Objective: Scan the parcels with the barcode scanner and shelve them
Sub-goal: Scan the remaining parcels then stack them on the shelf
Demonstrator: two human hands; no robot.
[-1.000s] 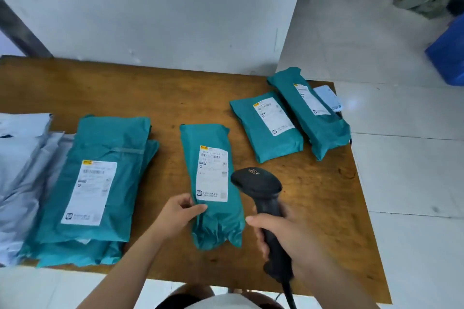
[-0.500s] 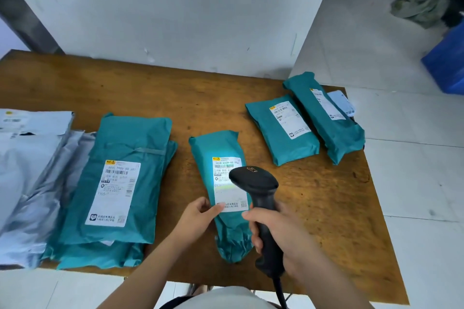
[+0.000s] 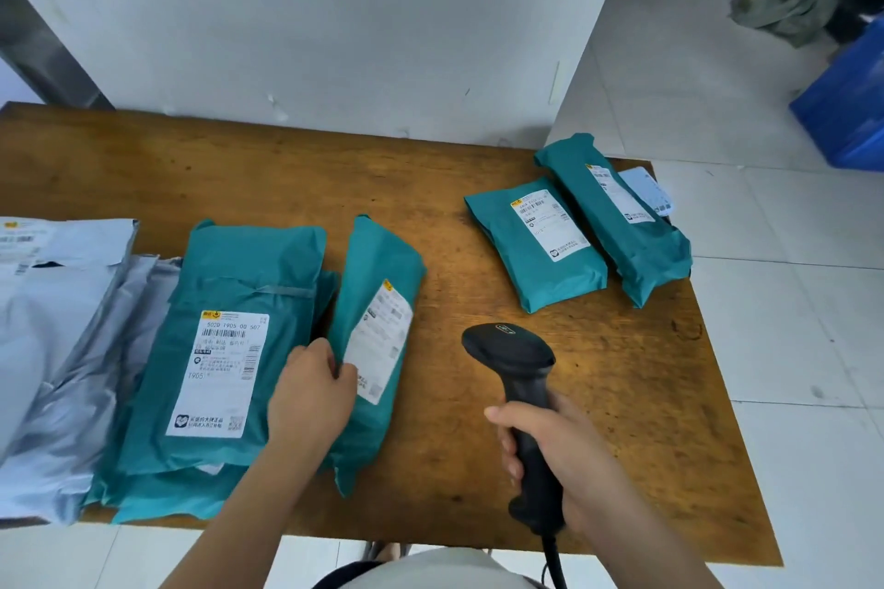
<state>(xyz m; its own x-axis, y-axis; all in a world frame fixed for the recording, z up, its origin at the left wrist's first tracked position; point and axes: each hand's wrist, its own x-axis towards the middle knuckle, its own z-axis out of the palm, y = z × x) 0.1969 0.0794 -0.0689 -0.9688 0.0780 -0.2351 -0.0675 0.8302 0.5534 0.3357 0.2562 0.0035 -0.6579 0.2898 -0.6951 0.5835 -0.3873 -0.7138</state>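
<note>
Wooden table (image 3: 622, 397), teal stack (image 3: 239, 282) at left, slim teal parcel (image 3: 382, 263) tipped up just beside it, black scanner (image 3: 514, 349) over bare wood, right hand (image 3: 569, 454) wrapped round its handle, left hand (image 3: 308, 392) pinching the parcel's edge

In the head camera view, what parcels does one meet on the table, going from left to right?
Grey mailers → stack of large teal parcels → tilted teal parcel, gripped by the left hand → short teal parcel → long teal parcel → pale blue packet.
</note>
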